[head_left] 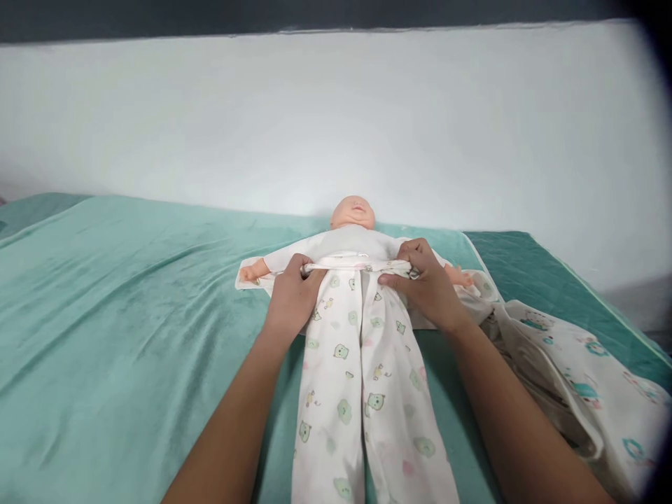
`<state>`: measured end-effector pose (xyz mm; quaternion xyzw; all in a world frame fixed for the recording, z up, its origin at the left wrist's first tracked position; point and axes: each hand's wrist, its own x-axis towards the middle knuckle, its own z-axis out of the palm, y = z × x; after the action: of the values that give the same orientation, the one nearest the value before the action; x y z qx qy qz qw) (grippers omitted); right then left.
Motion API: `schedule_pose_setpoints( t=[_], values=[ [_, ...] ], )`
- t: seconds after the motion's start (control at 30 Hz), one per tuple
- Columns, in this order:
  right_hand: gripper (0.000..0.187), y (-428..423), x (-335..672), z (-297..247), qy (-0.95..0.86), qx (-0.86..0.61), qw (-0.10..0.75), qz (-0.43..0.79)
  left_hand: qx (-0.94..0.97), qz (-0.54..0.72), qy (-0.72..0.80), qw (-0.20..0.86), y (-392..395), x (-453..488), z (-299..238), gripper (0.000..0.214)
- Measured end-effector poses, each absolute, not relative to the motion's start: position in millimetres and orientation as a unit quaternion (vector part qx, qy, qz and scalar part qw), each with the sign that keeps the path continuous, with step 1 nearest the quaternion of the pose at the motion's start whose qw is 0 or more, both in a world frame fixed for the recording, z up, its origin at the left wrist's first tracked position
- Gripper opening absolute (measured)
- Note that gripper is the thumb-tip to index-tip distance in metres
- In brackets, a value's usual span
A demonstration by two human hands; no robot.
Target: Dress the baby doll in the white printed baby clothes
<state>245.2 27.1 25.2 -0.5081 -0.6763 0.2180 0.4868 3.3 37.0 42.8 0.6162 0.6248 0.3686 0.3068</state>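
A baby doll (pixel 353 213) lies on its back, head toward the wall and arms spread out. It wears a white long-sleeved top (pixel 349 242). White baby pants (pixel 344 378) with green animal prints stretch from the doll's waist toward me, legs side by side. At the left end of the waistband, my left hand (pixel 295 290) is closed on the cloth between thumb and fingers. My right hand (pixel 423 283) pinches the waistband's right end the same way. The doll's legs are hidden by the pants and cannot be made out.
Green plush cloth (pixel 115 315) covers the bed, with a darker green quilted cover (pixel 504 262) at the right. White printed baby cloth (pixel 588 364) lies crumpled beside my right forearm. More printed cloth (pixel 244 282) shows under the doll's arm. A white wall (pixel 336 119) rises behind.
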Motion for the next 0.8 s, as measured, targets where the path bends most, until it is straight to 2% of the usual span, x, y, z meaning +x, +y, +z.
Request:
schedule_pose_setpoints(
  t=[0.27, 0.43, 0.6, 0.8],
  values=[
    [0.031, 31.4, 232.6, 17.6, -0.658, -0.538, 0.516, 0.107, 0.592, 0.428, 0.618, 0.290, 45.9, 13.7, 32.2, 0.026],
    [0.032, 33.4, 232.6, 13.2, -0.658, -0.564, 0.497, 0.051, 0.632, 0.416, 0.619, 0.212, 54.6, 14.9, 24.6, 0.022],
    [0.043, 31.8, 235.7, 12.2, -0.682, -0.579, 0.447, -0.025, 0.666, 0.439, 0.598, 0.072, 55.1, 14.4, 20.2, 0.013],
    [0.053, 26.1, 232.7, 12.6, -0.672, -0.609, 0.420, -0.041, 0.658, 0.524, 0.539, 0.051, 48.9, 15.4, 17.0, 0.016]
  ],
)
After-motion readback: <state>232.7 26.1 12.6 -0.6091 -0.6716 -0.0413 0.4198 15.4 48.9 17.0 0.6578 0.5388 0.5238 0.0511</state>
